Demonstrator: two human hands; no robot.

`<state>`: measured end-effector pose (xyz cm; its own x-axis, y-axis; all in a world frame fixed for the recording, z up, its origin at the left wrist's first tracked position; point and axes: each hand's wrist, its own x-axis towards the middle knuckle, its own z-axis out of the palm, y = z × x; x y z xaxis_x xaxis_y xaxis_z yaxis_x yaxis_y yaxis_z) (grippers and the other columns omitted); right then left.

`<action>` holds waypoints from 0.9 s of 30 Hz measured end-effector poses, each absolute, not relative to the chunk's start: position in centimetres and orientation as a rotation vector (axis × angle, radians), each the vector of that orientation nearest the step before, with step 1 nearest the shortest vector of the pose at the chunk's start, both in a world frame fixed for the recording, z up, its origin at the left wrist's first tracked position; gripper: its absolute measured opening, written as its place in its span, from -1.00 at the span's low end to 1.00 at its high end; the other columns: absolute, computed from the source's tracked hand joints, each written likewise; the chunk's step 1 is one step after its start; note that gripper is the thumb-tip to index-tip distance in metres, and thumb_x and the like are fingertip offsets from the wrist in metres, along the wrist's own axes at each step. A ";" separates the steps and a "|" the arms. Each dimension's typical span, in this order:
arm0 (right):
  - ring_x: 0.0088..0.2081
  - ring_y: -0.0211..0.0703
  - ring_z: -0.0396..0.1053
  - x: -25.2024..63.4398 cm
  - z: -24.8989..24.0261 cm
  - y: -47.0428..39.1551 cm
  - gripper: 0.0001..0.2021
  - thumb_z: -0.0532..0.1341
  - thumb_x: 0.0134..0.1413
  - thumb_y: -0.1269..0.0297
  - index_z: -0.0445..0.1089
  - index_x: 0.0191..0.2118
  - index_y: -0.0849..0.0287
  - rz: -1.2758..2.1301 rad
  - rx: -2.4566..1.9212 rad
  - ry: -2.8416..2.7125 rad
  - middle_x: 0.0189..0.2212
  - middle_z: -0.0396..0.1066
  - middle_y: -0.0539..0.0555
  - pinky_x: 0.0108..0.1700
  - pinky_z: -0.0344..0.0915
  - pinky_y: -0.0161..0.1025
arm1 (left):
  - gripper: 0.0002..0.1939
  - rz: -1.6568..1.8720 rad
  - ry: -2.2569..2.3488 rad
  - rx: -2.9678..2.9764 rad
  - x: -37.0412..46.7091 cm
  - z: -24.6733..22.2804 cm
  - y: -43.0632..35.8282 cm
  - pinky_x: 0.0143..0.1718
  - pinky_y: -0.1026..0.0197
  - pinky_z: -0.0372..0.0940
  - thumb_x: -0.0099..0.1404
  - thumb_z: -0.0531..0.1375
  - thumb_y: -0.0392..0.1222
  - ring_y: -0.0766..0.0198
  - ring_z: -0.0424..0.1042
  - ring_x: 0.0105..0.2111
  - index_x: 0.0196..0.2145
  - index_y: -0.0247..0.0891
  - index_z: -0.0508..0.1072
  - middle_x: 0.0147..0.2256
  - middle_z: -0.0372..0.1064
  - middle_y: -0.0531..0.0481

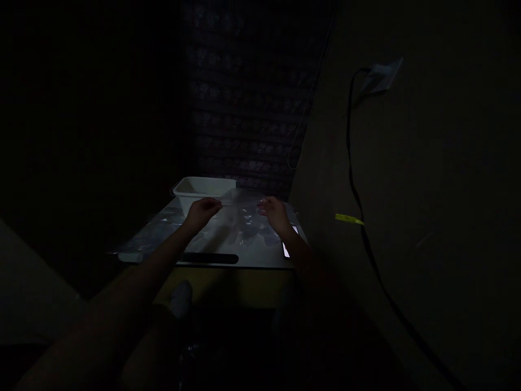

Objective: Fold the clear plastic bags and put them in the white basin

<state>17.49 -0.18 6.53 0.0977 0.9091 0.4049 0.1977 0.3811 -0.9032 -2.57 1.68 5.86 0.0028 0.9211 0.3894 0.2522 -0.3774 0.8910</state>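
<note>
A clear plastic bag is stretched between my two hands above a small white table. My left hand pinches the bag's left edge between thumb and fingers. At the opposite edge, my right hand has its fingertips on the plastic, the fingers bent. Just behind my left hand stands a white plastic bin, whose contents I cannot make out. More clear plastic lies on the table's left side. The room is very dim, so fine details of the bag are lost.
A lit phone lies by my right wrist. A dark slot runs along the table's front edge. On the right wall, a black cord with a yellow tag hangs from an outlet. Blinds cover the back.
</note>
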 end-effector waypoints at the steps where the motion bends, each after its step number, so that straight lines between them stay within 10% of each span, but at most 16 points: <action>1: -0.37 -0.28 0.27 17.5 6.9 -0.6 -0.85 -0.03 -0.09 0.24 0.18 -0.47 0.19 0.590 -1.068 -1.448 -0.46 0.29 0.02 -0.39 0.21 -0.34 | -0.76 1.479 1.223 1.701 -2.6 6.4 1.4 -0.33 0.24 0.17 -0.18 0.17 -0.12 0.29 0.31 -0.42 -0.53 -0.33 0.33 -0.48 0.34 -0.02; 12: -0.30 -0.24 0.21 17.2 5.0 -5.5 -0.78 -0.10 -0.01 0.30 0.26 -0.37 0.19 -0.158 -1.276 -2.131 -0.38 0.31 0.08 -0.27 0.10 -0.33 | -0.82 1.186 1.171 2.096 -4.6 4.7 -0.4 -0.33 0.24 0.19 -0.13 0.09 -0.11 0.22 0.23 -0.24 -0.59 -0.28 0.32 -0.23 0.21 -0.11; 27: -0.15 -0.12 0.13 16.8 1.0 -3.6 -0.78 0.03 -0.25 0.48 0.36 -0.44 0.15 0.012 -1.439 -2.765 -0.37 0.36 0.06 -0.19 -0.05 -0.14 | -0.73 0.403 1.246 2.571 -5.8 -1.0 1.8 -0.23 0.25 0.12 -0.15 0.04 -0.33 0.23 0.29 -0.30 -0.41 -0.29 0.39 -0.34 0.34 -0.06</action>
<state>16.78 -3.62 0.97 -0.5736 0.8190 0.0179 0.8188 0.5738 -0.0177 -5.77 1.75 -1.04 0.5947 0.7925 0.1350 0.7217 -0.6003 0.3447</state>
